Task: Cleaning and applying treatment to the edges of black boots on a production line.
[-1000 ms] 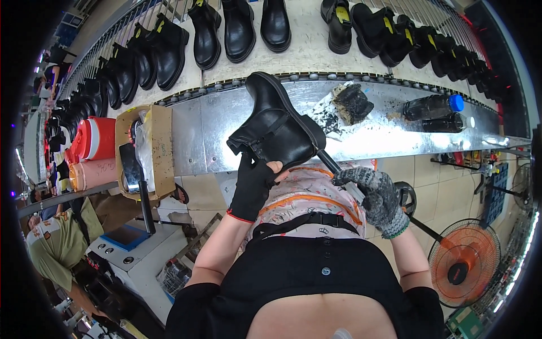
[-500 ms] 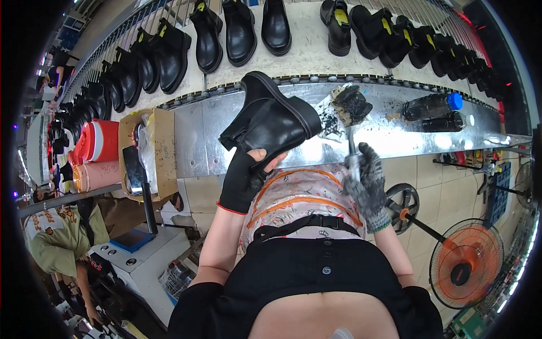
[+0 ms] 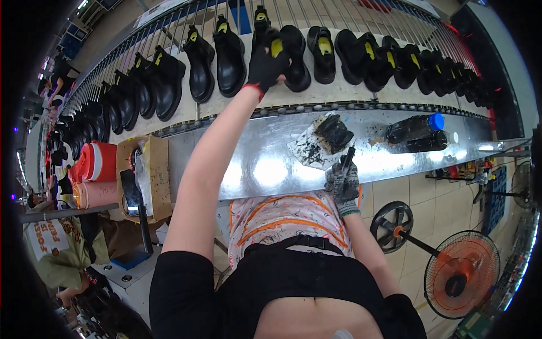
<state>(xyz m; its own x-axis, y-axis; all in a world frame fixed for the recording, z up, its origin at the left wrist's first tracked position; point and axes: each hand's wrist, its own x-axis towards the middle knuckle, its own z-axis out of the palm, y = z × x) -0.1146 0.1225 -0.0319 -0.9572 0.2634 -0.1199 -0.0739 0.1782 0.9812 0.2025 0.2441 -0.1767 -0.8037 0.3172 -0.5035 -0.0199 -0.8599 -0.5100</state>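
Note:
My left hand [image 3: 269,66], in a black fingerless glove with red trim, reaches over to the rack. Its fingers are closed at the yellow-lined opening of a black ankle boot [image 3: 297,65], whose toe points toward me. The hand partly covers another black boot [image 3: 261,21] behind it. My right hand [image 3: 343,182], in a grey knit glove, is closed around a slim dark tool [image 3: 349,156] at the bench's near edge. What kind of tool cannot be made out. Just beyond it lies a blackened sponge-like block [image 3: 334,133] on a stained white sheet [image 3: 307,148].
Black boots [image 3: 230,62] line the rack on both sides. On the metal bench [image 3: 248,138] lie a blue-capped dark bottle [image 3: 415,127] and a white-capped one [image 3: 433,141]. A cardboard box [image 3: 160,183] and red jug [image 3: 97,163] stand left; a fan [image 3: 462,274] stands right.
My left hand has carried the boot from above the bench up to the rack, among the others. My right hand has shifted slightly left, still holding the tool. The view has moved a little.

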